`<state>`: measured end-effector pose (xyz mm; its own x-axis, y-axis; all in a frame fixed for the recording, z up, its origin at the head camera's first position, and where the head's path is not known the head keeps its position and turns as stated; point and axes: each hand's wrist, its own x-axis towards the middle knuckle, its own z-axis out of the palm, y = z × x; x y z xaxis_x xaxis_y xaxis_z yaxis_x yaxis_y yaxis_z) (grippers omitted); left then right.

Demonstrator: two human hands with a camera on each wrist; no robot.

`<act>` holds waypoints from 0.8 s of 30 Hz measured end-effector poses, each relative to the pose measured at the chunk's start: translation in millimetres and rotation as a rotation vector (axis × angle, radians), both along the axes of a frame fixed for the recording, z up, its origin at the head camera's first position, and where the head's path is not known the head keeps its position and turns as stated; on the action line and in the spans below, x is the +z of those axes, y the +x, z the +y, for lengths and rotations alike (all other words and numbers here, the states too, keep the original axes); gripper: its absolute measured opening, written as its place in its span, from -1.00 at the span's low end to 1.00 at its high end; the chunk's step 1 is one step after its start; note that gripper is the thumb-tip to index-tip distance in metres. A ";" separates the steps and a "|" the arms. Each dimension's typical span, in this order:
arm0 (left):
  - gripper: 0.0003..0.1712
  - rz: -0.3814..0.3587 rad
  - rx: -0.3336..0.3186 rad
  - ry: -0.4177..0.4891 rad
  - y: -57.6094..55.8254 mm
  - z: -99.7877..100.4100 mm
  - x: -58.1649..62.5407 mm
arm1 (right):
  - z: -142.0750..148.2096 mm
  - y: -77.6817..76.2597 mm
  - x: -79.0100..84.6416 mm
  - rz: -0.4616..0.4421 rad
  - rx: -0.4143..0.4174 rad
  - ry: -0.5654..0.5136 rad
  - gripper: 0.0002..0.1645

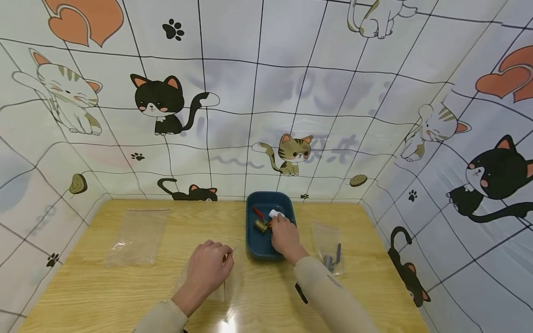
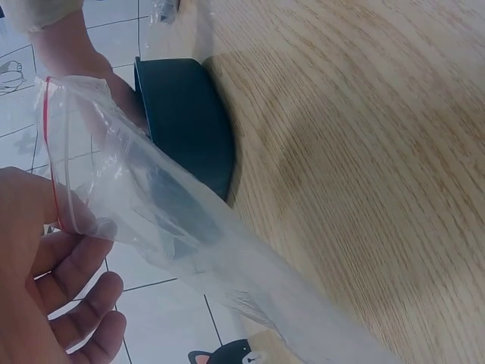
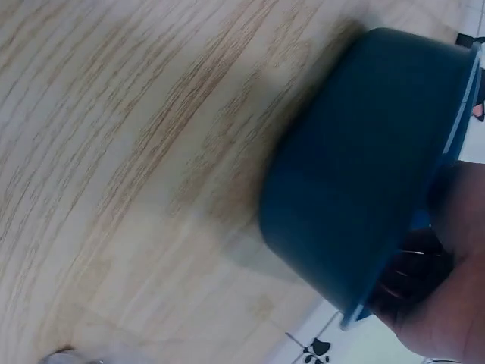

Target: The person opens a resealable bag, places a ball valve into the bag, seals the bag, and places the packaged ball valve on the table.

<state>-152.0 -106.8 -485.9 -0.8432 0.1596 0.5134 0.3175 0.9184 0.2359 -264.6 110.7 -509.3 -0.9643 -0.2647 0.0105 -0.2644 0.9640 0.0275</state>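
Observation:
My left hand (image 1: 208,268) pinches the red-striped mouth of a clear zip bag (image 2: 189,220) between thumb and fingers, and the bag hangs down over the wooden table. My right hand (image 1: 285,236) reaches over the near right rim into a dark blue plastic bin (image 1: 260,251). Inside the bin, left of that hand, lies a brass valve (image 1: 261,225) beside a red lever (image 1: 257,212). A white fitting (image 1: 275,213) sits right at the fingertips, with a bit of orange showing close by. The bin wall hides much of the right fingers in the right wrist view; I cannot tell what they hold.
Another clear zip bag (image 1: 137,238) lies flat at the table's left. Right of the bin rests a clear bag (image 1: 326,231) with grey parts (image 1: 329,262) in it. Cat-printed cloth walls (image 1: 233,83) stand behind and at both sides of the table (image 1: 75,296).

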 end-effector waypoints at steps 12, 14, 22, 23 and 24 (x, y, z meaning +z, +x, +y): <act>-0.93 -0.002 0.004 -0.009 -1.2 -3.5 -2.3 | 3.4 -13.0 -18.5 0.114 0.003 -0.006 -0.36; -0.94 -0.010 0.006 -0.006 -1.1 -3.4 -2.3 | 3.8 -16.4 -19.2 0.134 0.007 -0.005 -0.47; -0.93 -0.018 0.001 -0.004 0.0 -2.5 -2.3 | 1.6 -18.2 -13.5 -0.017 -0.048 -0.133 -0.66; -0.93 -0.016 0.002 -0.005 0.0 -2.5 -2.3 | 1.4 -18.3 -13.4 -0.027 -0.050 -0.136 -0.66; -0.92 -0.013 0.003 -0.005 0.0 -2.6 -2.4 | 1.2 -18.0 -12.9 -0.033 -0.047 -0.128 -0.66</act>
<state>-152.0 -109.4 -488.2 -0.8502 0.1592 0.5018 0.3114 0.9206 0.2355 -282.6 112.0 -522.2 -0.9760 -0.2177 0.0096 -0.2175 0.9704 -0.1045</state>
